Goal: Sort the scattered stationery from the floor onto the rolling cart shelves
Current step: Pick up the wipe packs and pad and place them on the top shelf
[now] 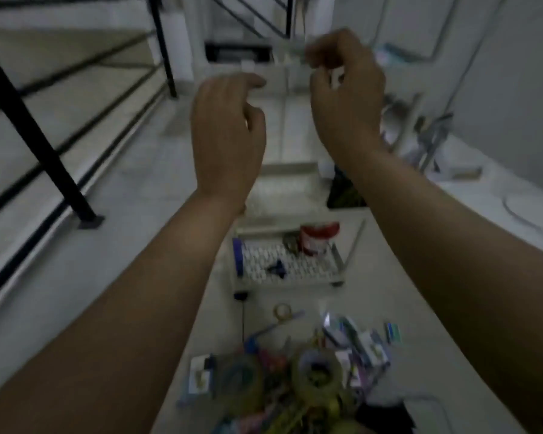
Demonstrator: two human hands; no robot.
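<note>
Mostly undone — stationery pile (295, 371) is lying on the floor before the rolling cart (287, 261), which is holding few items; left hand (229, 133) is hanging loosely curled, empty; right hand (345, 89) is pinching something too blurred to identify.

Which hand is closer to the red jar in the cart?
Left, though not by much. The left hand hangs above the red jar and to its left. The right hand is raised higher, farther up in the picture. Neither hand touches the jar.
</note>
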